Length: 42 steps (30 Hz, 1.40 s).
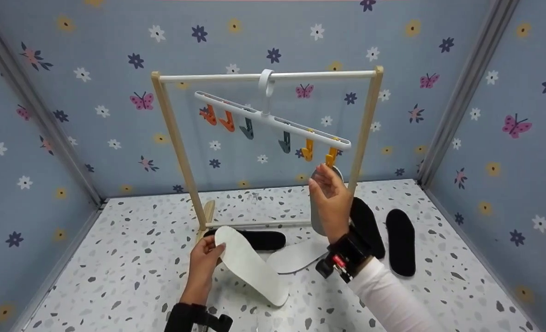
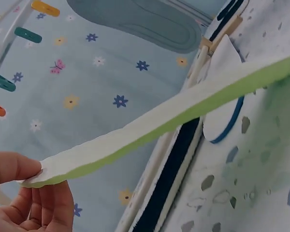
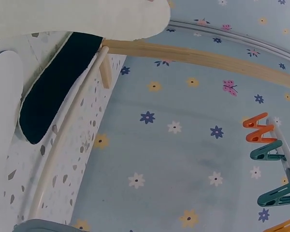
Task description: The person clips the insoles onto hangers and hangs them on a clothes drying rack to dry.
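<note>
My left hand pinches one end of a white insole between thumb and fingers; its green edge shows in the left wrist view. My right hand is raised, fingers bent, just below the yellow clip at the hanger's right end. A grey insole hangs upright behind that hand, its upper part partly hidden; I cannot tell whether the fingers grip it. The white clip hanger hooks over the rack's top rod and carries orange, dark green and yellow clips.
A wooden-sided rack with white rods stands on the speckled surface. Black insoles lie to the right and one black insole lies by the lower rod. Another white insole lies between the hands. Flowered walls enclose the space.
</note>
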{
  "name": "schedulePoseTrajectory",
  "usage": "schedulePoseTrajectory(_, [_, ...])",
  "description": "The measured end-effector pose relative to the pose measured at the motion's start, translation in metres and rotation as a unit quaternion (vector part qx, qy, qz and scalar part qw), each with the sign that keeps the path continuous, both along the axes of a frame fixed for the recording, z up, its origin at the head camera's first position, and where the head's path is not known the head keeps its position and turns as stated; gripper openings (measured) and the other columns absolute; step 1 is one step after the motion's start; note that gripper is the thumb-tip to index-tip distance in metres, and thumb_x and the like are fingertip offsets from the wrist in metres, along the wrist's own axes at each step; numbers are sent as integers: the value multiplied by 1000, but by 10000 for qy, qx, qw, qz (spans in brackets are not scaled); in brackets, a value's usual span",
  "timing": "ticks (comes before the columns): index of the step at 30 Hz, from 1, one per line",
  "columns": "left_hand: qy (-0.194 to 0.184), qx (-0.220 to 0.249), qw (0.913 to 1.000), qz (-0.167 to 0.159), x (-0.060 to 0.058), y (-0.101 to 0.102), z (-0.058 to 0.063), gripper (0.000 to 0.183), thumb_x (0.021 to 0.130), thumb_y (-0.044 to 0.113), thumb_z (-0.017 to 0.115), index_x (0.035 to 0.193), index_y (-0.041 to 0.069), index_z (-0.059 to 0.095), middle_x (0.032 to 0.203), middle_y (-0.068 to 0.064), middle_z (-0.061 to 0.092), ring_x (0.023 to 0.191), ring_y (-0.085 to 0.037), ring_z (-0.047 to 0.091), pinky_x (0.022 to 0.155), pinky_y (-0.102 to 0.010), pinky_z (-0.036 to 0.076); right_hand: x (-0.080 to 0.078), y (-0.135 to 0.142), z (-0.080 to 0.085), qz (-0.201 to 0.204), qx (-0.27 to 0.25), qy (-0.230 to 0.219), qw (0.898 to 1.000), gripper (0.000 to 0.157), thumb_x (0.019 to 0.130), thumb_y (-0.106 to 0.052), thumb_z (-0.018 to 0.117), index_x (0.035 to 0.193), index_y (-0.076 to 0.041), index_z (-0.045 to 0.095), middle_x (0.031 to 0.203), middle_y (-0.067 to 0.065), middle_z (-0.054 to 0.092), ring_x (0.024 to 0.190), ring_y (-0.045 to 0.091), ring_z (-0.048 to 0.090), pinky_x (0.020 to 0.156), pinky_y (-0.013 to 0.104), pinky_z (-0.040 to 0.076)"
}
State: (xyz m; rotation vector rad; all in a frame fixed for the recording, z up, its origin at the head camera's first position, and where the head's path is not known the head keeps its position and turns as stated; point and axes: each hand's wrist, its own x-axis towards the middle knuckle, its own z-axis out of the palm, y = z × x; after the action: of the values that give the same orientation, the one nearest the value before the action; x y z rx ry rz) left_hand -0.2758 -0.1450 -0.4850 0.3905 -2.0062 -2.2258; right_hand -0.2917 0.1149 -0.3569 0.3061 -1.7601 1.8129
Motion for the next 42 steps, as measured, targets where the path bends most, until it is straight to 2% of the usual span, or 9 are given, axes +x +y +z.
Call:
schedulePoseTrajectory(4, [251, 8, 9997, -72, 4, 6, 12, 25, 89, 2, 61, 111, -6, 53, 89, -4, 57, 74, -12, 54, 59, -23, 47, -11, 2, -11, -93, -53, 110, 9999, 45, 87, -3, 65, 128, 8, 51, 122, 21, 58, 112, 34, 54, 99, 38, 41])
schedulePoseTrajectory(6, [336, -142, 9993, -92, 6, 9, 17, 24, 89, 4, 62, 110, -4, 54, 90, -4, 57, 72, -11, 53, 56, -23, 44, -18, 3, -16, -141, -108, 162, 9997, 45, 87, -4, 66, 128, 6, 52, 122, 19, 58, 112, 33, 54, 99, 35, 42])
schedulePoseTrajectory(9, [460, -492, 9977, -97, 7, 12, 25, 24, 88, 6, 63, 109, -3, 56, 93, -5, 59, 74, -12, 54, 55, -23, 43, -19, 2, -14, -226, -145, 186, 9995, 45, 86, -3, 65, 128, 7, 51, 121, 20, 58, 112, 35, 54, 99, 35, 42])
schedulePoseTrajectory(13, [707, -761, 9945, -137, 8, 16, 34, 25, 88, 7, 64, 109, -3, 57, 98, -9, 60, 82, -14, 56, 65, -23, 46, -22, 0, -11, -372, -80, 240, 9990, 46, 87, -4, 66, 129, 6, 51, 122, 19, 58, 113, 31, 55, 99, 36, 41])
schedulePoseTrajectory(17, [936, -789, 9922, -253, 12, 20, 40, 26, 88, 7, 64, 110, -4, 56, 100, -10, 59, 86, -15, 55, 74, -22, 46, -22, -4, -11, -530, 308, 117, 9980, 49, 87, -9, 67, 132, 3, 50, 127, 16, 58, 116, 24, 55, 100, 32, 41])
schedulePoseTrajectory(25, [1528, -987, 9809, -693, 20, 26, 47, 24, 87, 5, 65, 107, -6, 57, 95, -10, 59, 83, -14, 57, 75, -23, 47, -25, -11, -11, -80, 621, -193, 9979, 60, 90, -14, 65, 140, 3, 38, 143, 16, 42, 131, 23, 42, 106, 32, 33])
schedulePoseTrajectory(32, [1699, -1179, 9748, -831, 22, 35, 52, 25, 87, 8, 66, 107, -4, 59, 97, -12, 60, 85, -16, 57, 76, -24, 48, -32, -13, -4, -150, 751, -691, 9947, 64, 91, -19, 63, 144, -1, 33, 148, 12, 36, 136, 21, 34, 109, 30, 29])
schedulePoseTrajectory(37, [1778, -1144, 9727, -952, 21, 42, 51, 21, 86, 8, 67, 103, -3, 60, 96, -12, 61, 83, -17, 58, 74, -25, 49, -39, -17, 4, -146, 744, -735, 9944, 66, 91, -17, 62, 144, 3, 29, 148, 18, 33, 137, 26, 31, 111, 34, 26])
schedulePoseTrajectory(42, [1801, -1184, 9708, -1056, 21, 48, 50, 22, 87, 9, 66, 104, -3, 61, 97, -13, 61, 83, -17, 57, 74, -25, 49, -46, -19, 9, -225, 715, -862, 9935, 64, 92, -16, 60, 145, 2, 28, 149, 17, 31, 138, 24, 30, 111, 32, 24])
